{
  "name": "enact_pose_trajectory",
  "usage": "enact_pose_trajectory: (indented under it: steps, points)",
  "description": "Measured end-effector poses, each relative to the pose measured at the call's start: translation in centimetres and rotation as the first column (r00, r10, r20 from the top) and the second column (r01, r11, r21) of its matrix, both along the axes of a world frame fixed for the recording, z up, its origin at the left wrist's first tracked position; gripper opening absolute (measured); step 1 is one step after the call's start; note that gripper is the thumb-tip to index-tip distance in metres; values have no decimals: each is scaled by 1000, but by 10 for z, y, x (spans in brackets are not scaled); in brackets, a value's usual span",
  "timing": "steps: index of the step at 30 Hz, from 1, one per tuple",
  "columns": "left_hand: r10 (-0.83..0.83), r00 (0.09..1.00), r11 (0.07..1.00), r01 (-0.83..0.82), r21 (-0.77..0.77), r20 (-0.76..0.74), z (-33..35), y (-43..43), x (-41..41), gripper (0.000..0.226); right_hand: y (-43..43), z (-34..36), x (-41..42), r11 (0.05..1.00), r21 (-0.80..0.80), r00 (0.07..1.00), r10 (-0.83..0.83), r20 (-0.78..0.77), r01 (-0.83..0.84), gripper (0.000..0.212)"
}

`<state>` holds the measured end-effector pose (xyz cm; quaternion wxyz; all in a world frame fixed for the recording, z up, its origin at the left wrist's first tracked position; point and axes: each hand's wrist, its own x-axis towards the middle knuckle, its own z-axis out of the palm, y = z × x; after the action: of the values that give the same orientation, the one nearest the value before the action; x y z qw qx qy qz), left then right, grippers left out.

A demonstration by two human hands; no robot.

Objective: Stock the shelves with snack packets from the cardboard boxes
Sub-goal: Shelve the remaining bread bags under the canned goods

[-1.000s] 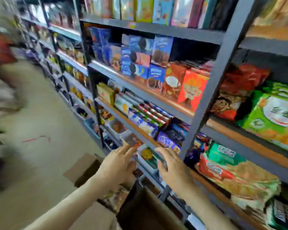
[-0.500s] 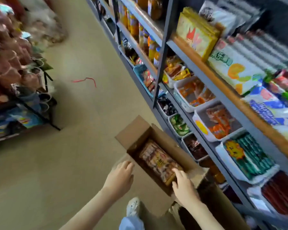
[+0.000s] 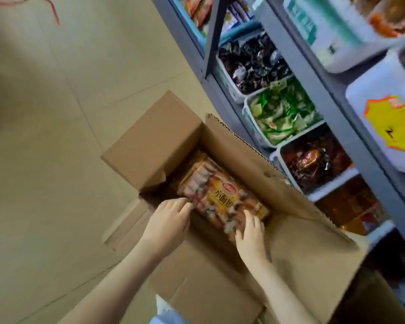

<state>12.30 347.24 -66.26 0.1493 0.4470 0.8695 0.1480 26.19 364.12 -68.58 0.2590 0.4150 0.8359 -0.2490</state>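
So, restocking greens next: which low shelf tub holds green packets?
The middle tub, between the tub of dark wrappers and the tub of reddish-brown ones.
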Motion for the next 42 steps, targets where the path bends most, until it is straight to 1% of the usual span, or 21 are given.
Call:
enact_pose_trajectory:
  steps: [2,3,5,7,10,13,15,17,19,21,23,25,26,28,30,31,33,35,37,40,42]
  points:
    - [-38,999,998,39,55,-13,-41,6,-11,18,16,-51,-8,996,76,996,49,73,-54,70]
    - [-31,999,998,32,61,-21,-58,8,-18,26,24,-75,-12,987,117,989,102,107,-114,78]
    - [8,998,999,-6,36,-63,-89,3,-27,35,37,-116,-20,957,160,963,219,154,-243,91]
    - [66,993,997,-70,-36,-93,-110,-3,-29,33,52,-151,-30,939,160,943,274,187,-304,104]
    - [152,979,977,-170,-130,-136,-122,-5,-26,30,71,-188,-41,958,67,936,254,244,-278,124]
    - [211,962,972,-225,-67,-174,-120,-1,-23,29,70,-207,-43,984,-64,953,177,245,-167,133]
    - [210,959,972,-225,-62,-190,-118,-1,-22,32,63,-211,-45,995,-46,965,101,240,-92,131]
    - [192,965,973,-211,-95,-177,-118,-2,-23,37,55,-213,-49,998,-62,961,47,273,-32,120]
    - [186,971,968,-207,-140,-151,-116,-4,-24,40,46,-213,-52,993,-117,950,69,303,-35,101]
    - [185,974,964,-206,-171,-131,-115,-7,-25,40,39,-212,-53,992,-122,959,73,275,-41,85]
    - [182,976,960,-202,-193,-119,-115,-11,-23,37,38,-210,-54,994,-97,966,80,245,-58,79]
    - [185,976,959,-206,-197,-116,-115,-14,-22,34,41,-209,-56,987,-128,964,126,232,-98,80]
    - [189,975,958,-210,-196,-121,-115,-15,-22,33,44,-207,-58,979,-182,965,134,224,-94,81]
    - [191,973,958,-213,-193,-127,-116,-17,-22,33,50,-202,-60,949,-315,977,79,198,-13,79]
    - [188,973,958,-212,-195,-135,-117,-17,-22,33,52,-195,-63,932,-363,982,67,175,1,76]
    - [189,972,956,-214,-198,-138,-117,-16,-21,34,51,-191,-62,934,-358,980,79,180,-9,78]
    - [190,972,957,-215,-194,-142,-117,-13,-23,33,46,-183,-66,940,-342,977,57,207,17,91]
    - [190,971,962,-213,-169,-147,-117,-8,-24,32,39,-174,-68,958,-288,976,52,210,11,99]
    - [178,971,969,-201,-144,-157,-118,-3,-25,33,29,-162,-68,974,-222,983,72,168,-33,92]
    - [119,979,972,-149,-181,-165,-118,1,-26,42,9,-141,-60,975,-176,989,142,44,-133,84]
    - [103,982,971,-134,-198,-157,-110,3,-25,49,-3,-118,-50,977,-183,993,118,18,-113,83]
